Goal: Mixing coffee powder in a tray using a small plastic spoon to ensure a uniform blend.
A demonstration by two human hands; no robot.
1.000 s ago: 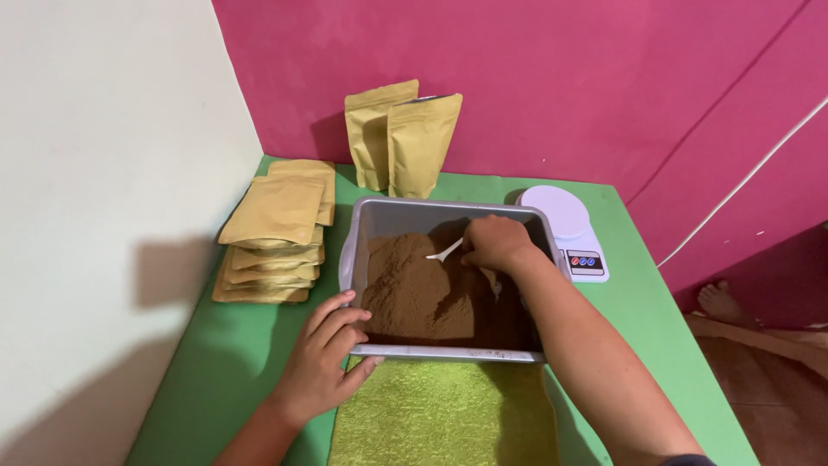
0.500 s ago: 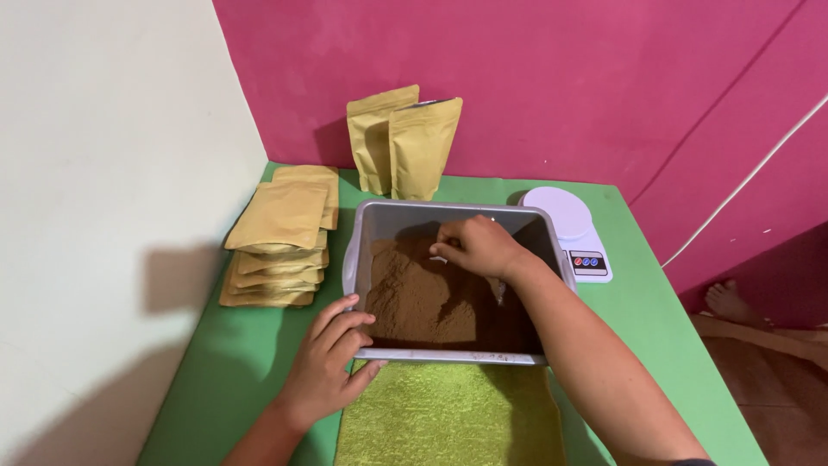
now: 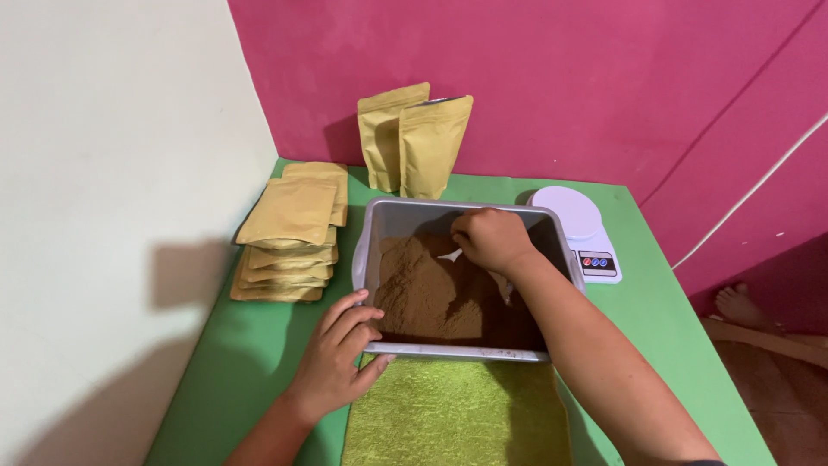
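Note:
A grey rectangular tray [image 3: 373, 226] holds a heap of brown powder [image 3: 427, 289] on the green table. My right hand [image 3: 487, 237] reaches into the tray from the right and is closed around a small white spoon [image 3: 450, 255], whose tip shows at the powder. My left hand [image 3: 341, 349] rests on the tray's near left corner, fingers on the rim, thumb below it.
A stack of flat tan pouches [image 3: 289, 237] lies left of the tray. Two upright tan pouches [image 3: 414, 142] stand by the pink wall. A white kitchen scale [image 3: 578, 229] sits right of the tray. A green textured mat [image 3: 457, 414] lies in front.
My right hand with the spoon has shifted left across the powder toward the tray's far middle. My left hand stays on the near corner.

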